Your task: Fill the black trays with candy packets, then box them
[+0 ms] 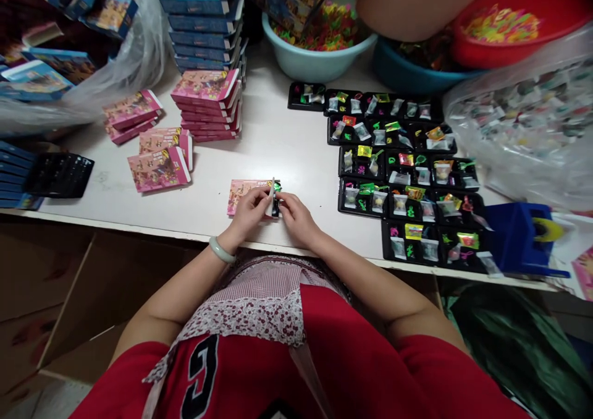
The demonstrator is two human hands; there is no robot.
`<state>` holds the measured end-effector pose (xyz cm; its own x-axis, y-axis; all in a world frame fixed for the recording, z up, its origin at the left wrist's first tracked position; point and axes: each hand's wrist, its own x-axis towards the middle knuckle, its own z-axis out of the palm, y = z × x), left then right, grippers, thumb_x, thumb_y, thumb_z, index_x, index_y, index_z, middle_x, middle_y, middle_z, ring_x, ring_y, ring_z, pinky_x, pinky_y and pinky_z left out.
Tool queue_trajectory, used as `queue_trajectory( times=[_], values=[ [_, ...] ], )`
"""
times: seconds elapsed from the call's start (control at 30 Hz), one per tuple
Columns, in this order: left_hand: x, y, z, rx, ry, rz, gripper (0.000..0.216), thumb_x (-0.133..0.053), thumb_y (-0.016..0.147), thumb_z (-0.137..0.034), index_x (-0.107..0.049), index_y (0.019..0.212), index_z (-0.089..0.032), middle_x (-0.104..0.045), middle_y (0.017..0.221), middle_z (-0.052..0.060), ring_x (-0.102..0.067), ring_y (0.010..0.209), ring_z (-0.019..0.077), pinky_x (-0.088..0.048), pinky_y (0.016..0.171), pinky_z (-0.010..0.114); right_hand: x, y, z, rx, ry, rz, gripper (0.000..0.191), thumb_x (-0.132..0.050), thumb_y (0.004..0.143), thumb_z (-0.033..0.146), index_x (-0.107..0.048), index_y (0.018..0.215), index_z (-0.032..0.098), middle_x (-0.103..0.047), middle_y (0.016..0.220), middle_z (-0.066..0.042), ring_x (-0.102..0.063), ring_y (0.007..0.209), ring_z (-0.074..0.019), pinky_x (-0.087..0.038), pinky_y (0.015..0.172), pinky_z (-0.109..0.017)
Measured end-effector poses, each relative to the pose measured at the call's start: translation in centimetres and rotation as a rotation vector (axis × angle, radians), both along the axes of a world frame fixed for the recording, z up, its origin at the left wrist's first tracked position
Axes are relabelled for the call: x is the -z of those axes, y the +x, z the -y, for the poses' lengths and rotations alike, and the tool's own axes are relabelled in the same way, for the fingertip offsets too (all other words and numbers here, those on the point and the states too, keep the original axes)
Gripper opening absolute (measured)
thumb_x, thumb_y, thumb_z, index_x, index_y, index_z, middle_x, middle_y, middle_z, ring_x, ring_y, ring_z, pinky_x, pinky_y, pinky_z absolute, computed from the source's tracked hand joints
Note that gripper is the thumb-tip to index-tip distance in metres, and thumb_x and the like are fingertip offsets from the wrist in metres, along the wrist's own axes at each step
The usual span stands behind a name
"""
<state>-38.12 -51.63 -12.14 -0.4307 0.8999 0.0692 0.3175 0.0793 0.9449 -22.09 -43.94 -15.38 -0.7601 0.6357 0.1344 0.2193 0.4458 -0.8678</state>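
One pink box [245, 195] lies near the worktop's [306, 159] front edge, left hand [250, 211] pinching its raised flap [272, 191], right hand [299, 218] touching the black tray [277, 209] at its open end, closure unclear; a catching flap could tip the tray, spilling its pieces [277, 186].

Beyond my fingers [284, 199], leftward, I see a tall stack of blue printed cardboard boxes [204, 23]; beyond them, rightward, a pale-blue round plastic basin [319, 65] and, farther right, a red round plastic basin [491, 53]. Well right of my fingers sits a blue plastic tape dispenser [519, 237].
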Motion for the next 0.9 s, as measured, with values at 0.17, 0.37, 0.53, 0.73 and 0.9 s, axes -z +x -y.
queue_trajectory(
  times=[0.17,0.37,0.53,0.73,0.9],
  values=[
    [0.0,0.2,0.7,-0.021,0.010,-0.013,0.029,-0.062,0.093,-0.041,-0.059,0.074,-0.020,-0.075,0.116,0.014,-0.071,0.107,0.0253,-0.056,0.099,0.045,0.0,-0.7,0.3,0.018,0.022,0.055,0.050,-0.044,0.099,0.018,-0.059,0.147,0.020,-0.059,0.137,-0.018,-0.060,0.127,-0.0276,-0.050,0.114,-0.049],
    [-3.5,-0.9,2.1,0.001,0.102,-0.274,0.022,-0.056,0.098,-0.033,-0.059,0.079,-0.022,-0.076,0.114,0.012,-0.070,0.113,0.0254,-0.056,0.100,0.045,-1.9,-3.5,0.1,-0.046,-0.095,-0.089,0.040,-0.049,0.098,0.021,-0.072,0.130,0.023,-0.070,0.129,-0.013,-0.064,0.123,-0.0254,-0.052,0.111,-0.046],
    [-10.2,-6.8,-2.3,0.012,0.223,-0.576,0.017,-0.054,0.100,-0.026,-0.057,0.084,-0.022,-0.073,0.116,0.012,-0.067,0.113,0.0248,-0.053,0.098,0.040,-7.6,-10.5,-4.7,-0.060,-0.281,-0.309,0.043,-0.053,0.096,0.030,-0.066,0.137,0.023,-0.066,0.141,-0.008,-0.065,0.120,-0.0231,-0.060,0.097,-0.037],
    [-12.1,-15.4,-13.2,-0.066,0.130,-0.654,0.012,-0.057,0.092,-0.015,-0.057,0.081,-0.020,-0.067,0.086,0.006,-0.064,0.088,0.0231,-0.050,0.086,0.036,-12.8,-21.5,-13.0,-0.003,-0.619,-0.348,0.033,-0.052,0.080,0.011,-0.070,0.105,0.020,-0.075,0.096,0.000,-0.069,0.088,-0.0127,-0.059,0.086,-0.028],
    [-10.6,-16.9,-13.6,-0.086,0.184,-0.598,0.009,-0.063,0.092,-0.022,-0.058,0.085,-0.021,-0.069,0.098,0.008,-0.064,0.100,0.0247,-0.051,0.092,0.038,-12.8,-21.4,-15.2,0.100,-0.667,-0.298,0.023,-0.058,0.075,0.013,-0.068,0.094,0.020,-0.071,0.090,0.000,-0.069,0.081,-0.0118,-0.057,0.079,-0.027]
  ],
)
